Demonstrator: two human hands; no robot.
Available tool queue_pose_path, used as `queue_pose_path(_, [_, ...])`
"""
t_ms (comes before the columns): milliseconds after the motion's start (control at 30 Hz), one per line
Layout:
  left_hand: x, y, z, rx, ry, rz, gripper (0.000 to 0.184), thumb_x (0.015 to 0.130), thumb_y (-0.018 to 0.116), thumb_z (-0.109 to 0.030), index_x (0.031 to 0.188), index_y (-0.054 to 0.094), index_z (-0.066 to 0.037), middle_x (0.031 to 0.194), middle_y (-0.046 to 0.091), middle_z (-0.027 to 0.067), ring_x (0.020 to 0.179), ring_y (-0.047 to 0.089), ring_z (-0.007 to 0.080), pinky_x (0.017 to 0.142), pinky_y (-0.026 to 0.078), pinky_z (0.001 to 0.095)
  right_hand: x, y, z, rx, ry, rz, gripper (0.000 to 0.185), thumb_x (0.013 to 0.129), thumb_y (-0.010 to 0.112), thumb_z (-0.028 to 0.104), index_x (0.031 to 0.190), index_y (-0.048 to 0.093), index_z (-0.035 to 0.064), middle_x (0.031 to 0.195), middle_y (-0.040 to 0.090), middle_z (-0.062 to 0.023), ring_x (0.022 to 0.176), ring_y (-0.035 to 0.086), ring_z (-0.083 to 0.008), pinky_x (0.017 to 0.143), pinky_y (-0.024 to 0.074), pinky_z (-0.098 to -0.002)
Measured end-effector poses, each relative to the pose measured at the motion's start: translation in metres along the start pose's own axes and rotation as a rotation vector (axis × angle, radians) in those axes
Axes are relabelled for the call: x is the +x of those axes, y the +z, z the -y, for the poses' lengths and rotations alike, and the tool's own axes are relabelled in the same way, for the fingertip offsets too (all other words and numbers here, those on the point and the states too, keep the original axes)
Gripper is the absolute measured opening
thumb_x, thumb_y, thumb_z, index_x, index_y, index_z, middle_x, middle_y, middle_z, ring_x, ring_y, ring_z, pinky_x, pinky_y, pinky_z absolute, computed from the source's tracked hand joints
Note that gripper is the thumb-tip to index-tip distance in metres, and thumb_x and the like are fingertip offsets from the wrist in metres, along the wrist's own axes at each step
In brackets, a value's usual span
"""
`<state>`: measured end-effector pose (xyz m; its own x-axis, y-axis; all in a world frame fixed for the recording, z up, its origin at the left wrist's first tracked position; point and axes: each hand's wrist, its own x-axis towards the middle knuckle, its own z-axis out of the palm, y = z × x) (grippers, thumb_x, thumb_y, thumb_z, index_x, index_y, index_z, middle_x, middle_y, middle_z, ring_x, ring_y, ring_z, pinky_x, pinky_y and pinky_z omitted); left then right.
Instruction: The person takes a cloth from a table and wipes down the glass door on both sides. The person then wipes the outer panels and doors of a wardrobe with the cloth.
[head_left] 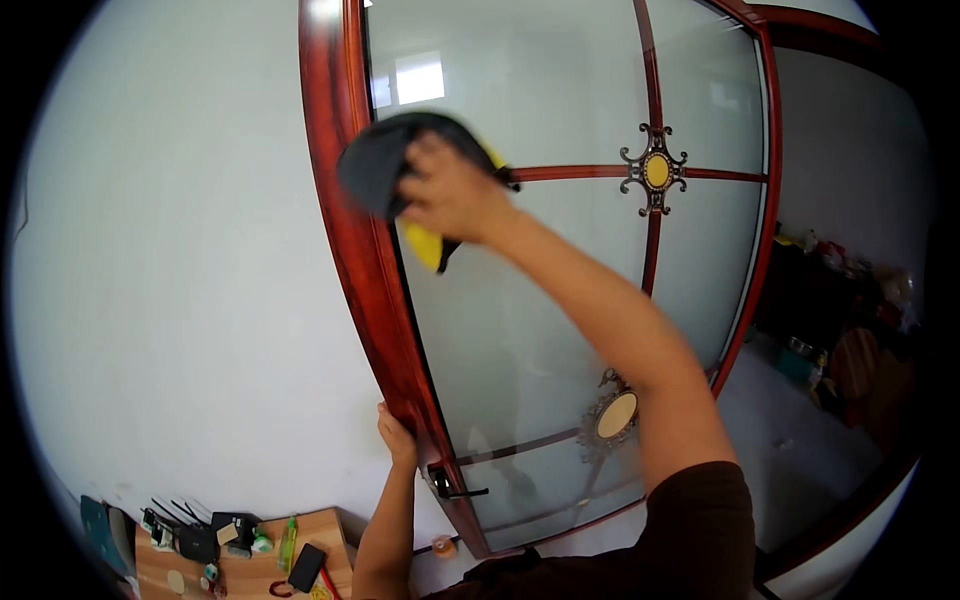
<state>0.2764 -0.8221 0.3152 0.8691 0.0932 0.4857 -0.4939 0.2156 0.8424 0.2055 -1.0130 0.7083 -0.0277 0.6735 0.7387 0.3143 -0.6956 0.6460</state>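
My right hand is raised, its fingers closed on a dark grey and yellow cloth. The cloth lies against the door's red-brown wooden frame and the glass panel beside it, and its outline is slightly blurred. Lower down, my left hand grips the outer edge of the same door, above the black door handle; part of its fingers is hidden behind the frame. Frosted glass fills the door, crossed by thin wooden bars with an ornate metal medallion where they meet.
At the lower left, a wooden table bears a black router, a green bottle and a dark phone. A white wall stands left of the door. Past the doorway on the right, assorted items sit in shadow.
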Motion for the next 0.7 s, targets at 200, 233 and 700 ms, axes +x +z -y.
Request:
queue_pose_path(200, [-0.003, 0.006, -0.007, -0.02, -0.013, -0.043, 0.057, 0.105, 0.024, -0.039, 0.104, 0.061, 0.004, 0.097, 0.065, 0.0122, 0.091, 0.058, 0.0225, 0.087, 0.044, 0.0344, -0.074, -0.121, -0.134, -0.661, 0.588, -0.183, 0.043, 0.088, 0.058, 0.044, 0.093, 0.065, 0.0024, 0.107, 0.057, -0.0214, 0.104, 0.052, -0.038, 0.084, 0.0409, -0.0519])
queue_pose_path(233, [-0.003, 0.006, -0.007, -0.038, -0.014, -0.044, 0.057, 0.105, 0.024, -0.039, 0.104, 0.062, 0.004, 0.097, 0.065, 0.0122, 0.091, 0.058, 0.0225, 0.088, 0.044, 0.0344, -0.106, -0.138, -0.154, -0.761, 0.629, -0.204, 0.043, 0.089, 0.058, 0.043, 0.092, 0.063, 0.0009, 0.101, 0.056, -0.0207, 0.099, 0.053, -0.0383, 0.083, 0.0402, -0.0523])
queue_pose_path(700, [-0.003, 0.01, -0.006, 0.043, 0.052, -0.067, 0.059, 0.105, 0.022, -0.038, 0.106, 0.063, 0.004, 0.099, 0.067, 0.0151, 0.091, 0.061, 0.0256, 0.087, 0.046, 0.0353, -0.223, -0.13, -0.071, -0.694, 1.824, -0.179, 0.053, 0.098, 0.046, 0.046, 0.123, 0.05, -0.0001, 0.127, 0.049, -0.0255, 0.121, 0.045, -0.0429, 0.1, 0.0347, -0.059])
